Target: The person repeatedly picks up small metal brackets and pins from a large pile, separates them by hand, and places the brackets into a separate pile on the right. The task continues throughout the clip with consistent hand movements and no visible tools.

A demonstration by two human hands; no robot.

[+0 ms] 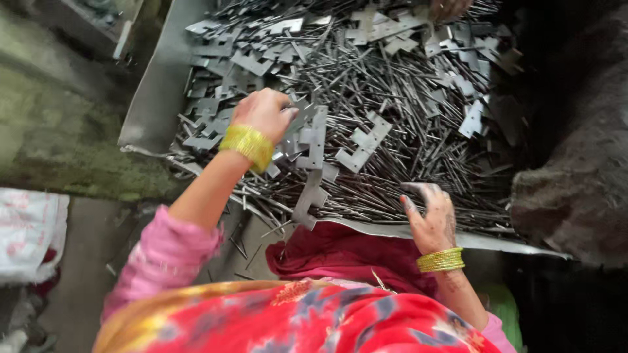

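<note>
My left hand (263, 112), with yellow bangles on the wrist, reaches into a big heap of thin metal pins (392, 98) and flat grey metal hinge plates (364, 145). Its fingers curl down onto the plates; whether they grip one is hidden. My right hand (431, 219), also with yellow bangles, rests with spread fingers on the near edge of the pin heap, holding nothing that I can see. The heap lies on a grey sheet-metal tray (154, 98).
Another person's hand (447, 8) shows at the top edge, over the heap. A dark cloth mass (575, 183) lies at the right. A white sack (29, 229) sits at the left on the floor. Loose pins (245, 245) lie below the tray's near edge.
</note>
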